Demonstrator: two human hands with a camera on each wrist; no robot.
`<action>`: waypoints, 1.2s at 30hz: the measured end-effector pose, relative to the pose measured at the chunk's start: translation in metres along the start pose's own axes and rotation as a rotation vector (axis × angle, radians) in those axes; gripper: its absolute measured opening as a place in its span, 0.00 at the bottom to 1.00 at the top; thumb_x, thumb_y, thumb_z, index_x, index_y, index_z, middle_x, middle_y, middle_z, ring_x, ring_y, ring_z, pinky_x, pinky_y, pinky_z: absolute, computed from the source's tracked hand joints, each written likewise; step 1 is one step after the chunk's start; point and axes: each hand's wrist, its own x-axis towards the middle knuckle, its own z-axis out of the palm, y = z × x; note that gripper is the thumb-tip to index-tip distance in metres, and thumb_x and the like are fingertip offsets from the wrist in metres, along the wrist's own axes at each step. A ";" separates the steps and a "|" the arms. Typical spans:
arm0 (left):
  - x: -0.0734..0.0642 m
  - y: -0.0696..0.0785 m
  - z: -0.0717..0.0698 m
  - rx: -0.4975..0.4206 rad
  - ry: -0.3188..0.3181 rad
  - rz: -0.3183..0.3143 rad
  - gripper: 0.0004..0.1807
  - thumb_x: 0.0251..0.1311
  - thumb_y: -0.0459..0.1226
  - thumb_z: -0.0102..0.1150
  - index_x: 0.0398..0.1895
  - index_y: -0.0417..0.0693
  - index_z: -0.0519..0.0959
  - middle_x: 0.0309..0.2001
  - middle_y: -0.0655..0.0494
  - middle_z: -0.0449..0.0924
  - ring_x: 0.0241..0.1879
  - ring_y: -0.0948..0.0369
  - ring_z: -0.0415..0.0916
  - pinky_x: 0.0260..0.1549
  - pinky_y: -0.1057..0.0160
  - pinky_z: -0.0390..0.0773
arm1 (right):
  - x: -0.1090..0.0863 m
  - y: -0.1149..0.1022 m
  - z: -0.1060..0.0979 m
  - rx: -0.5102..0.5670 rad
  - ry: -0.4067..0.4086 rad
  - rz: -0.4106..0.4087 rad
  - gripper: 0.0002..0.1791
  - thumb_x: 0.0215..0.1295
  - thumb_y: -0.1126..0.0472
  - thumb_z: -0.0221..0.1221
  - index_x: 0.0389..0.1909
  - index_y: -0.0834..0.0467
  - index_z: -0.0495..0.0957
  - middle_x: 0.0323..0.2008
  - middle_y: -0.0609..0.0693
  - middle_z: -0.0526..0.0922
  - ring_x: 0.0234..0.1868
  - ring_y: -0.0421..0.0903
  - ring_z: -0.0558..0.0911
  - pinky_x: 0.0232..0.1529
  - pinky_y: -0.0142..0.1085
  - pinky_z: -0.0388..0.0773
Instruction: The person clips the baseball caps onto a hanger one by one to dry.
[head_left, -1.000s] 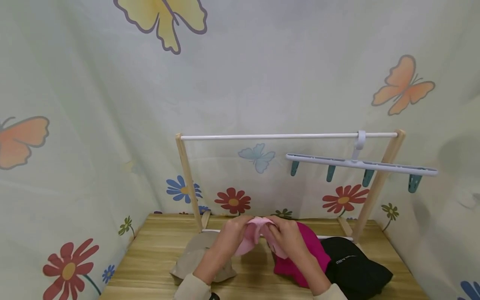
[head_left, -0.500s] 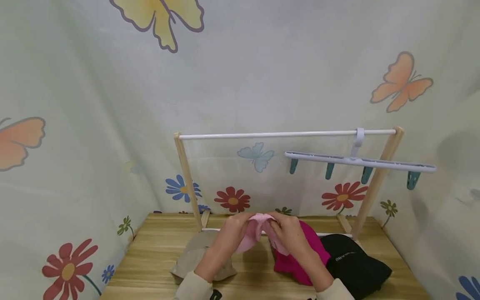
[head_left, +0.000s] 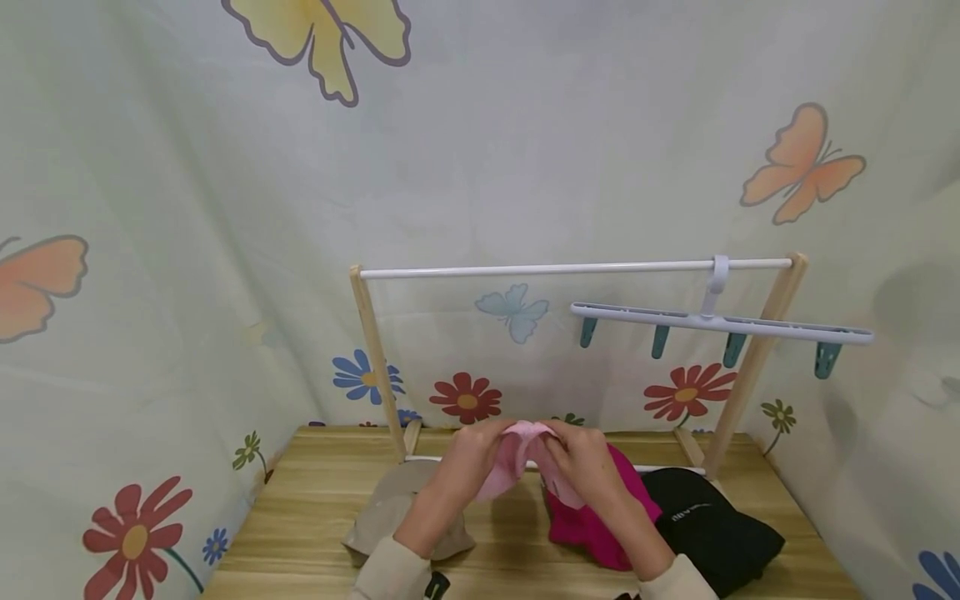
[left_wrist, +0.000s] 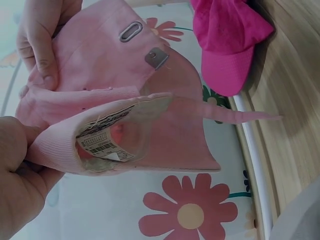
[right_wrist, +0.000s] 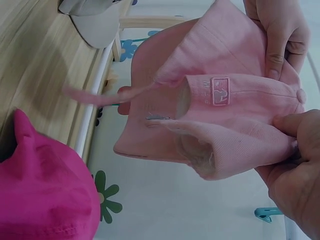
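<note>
A light pink baseball cap [head_left: 498, 479] is held above the table, crown folded and back opening gaping. My left hand [head_left: 468, 462] grips one side of the crown, thumb pressed on the cloth. Opposite it, my right hand [head_left: 585, 458] pinches the other side. In the left wrist view a white label [left_wrist: 102, 142] shows inside the cap, with a metal buckle [left_wrist: 156, 57] and an eyelet [left_wrist: 131, 31] on the cloth. A loose strap [right_wrist: 100, 96] dangles in the right wrist view, near an embroidered patch [right_wrist: 220, 91]. Some fingertips are hidden behind the cloth.
A beige cap [head_left: 390, 508] lies left, a magenta cap [head_left: 581, 529] and a black cap [head_left: 712, 533] right, on the wooden table [head_left: 315, 500]. Behind stands a rack [head_left: 525, 270], with a white hanger [head_left: 645, 317] bearing several green clips on its right end.
Both hands have risen slightly with the pink cap between them, their grip much the same. The head view has shifted a little; the other caps lie where they were.
</note>
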 end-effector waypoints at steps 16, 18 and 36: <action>0.009 0.005 0.000 -0.008 0.035 0.057 0.10 0.70 0.28 0.58 0.48 0.43 0.85 0.42 0.51 0.88 0.43 0.59 0.87 0.42 0.65 0.85 | 0.002 0.001 -0.011 -0.027 0.001 -0.007 0.10 0.58 0.73 0.70 0.42 0.64 0.88 0.33 0.56 0.89 0.26 0.42 0.84 0.33 0.36 0.86; 0.010 0.006 0.000 -0.018 0.036 0.056 0.10 0.69 0.28 0.59 0.48 0.43 0.85 0.42 0.51 0.88 0.43 0.59 0.87 0.42 0.65 0.85 | 0.002 0.002 -0.012 -0.028 0.005 -0.016 0.10 0.58 0.73 0.70 0.41 0.64 0.87 0.32 0.56 0.89 0.26 0.41 0.83 0.31 0.35 0.86; 0.020 0.012 0.003 -0.014 0.045 0.077 0.08 0.69 0.29 0.60 0.47 0.42 0.85 0.41 0.51 0.88 0.43 0.58 0.87 0.42 0.65 0.85 | 0.002 0.007 -0.028 0.008 -0.021 -0.002 0.11 0.61 0.73 0.68 0.45 0.64 0.87 0.39 0.58 0.90 0.38 0.51 0.89 0.38 0.41 0.87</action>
